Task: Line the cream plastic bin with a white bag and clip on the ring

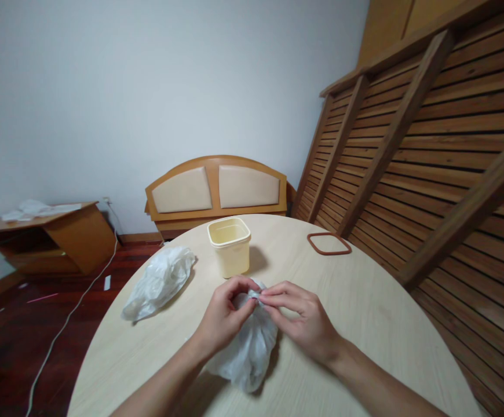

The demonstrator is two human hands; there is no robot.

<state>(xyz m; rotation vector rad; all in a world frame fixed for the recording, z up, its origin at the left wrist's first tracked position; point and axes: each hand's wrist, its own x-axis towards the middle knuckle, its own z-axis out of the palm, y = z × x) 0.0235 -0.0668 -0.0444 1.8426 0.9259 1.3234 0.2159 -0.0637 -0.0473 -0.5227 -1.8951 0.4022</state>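
A crumpled white plastic bag (252,347) hangs down from my fingers near the front of the round table (343,324). My left hand (228,310) pinches the bag's gathered top between thumb and forefinger. From the other side, my right hand (299,313) grips the same twisted part with its fingertips. Just beyond my hands stands a pale yellow square tub (233,258), upright and without a lid. Another white plastic bag (160,284) lies crumpled at the left. Farther right, a brown square ring (329,252) rests flat on the tabletop.
Behind the table stands a wooden headboard (215,191) with two cream panels. Wooden slatted frames (408,150) lean along the right side. At left are a low wooden cabinet (69,237) with white stuff on top and a white cable (67,324) across the dark red floor.
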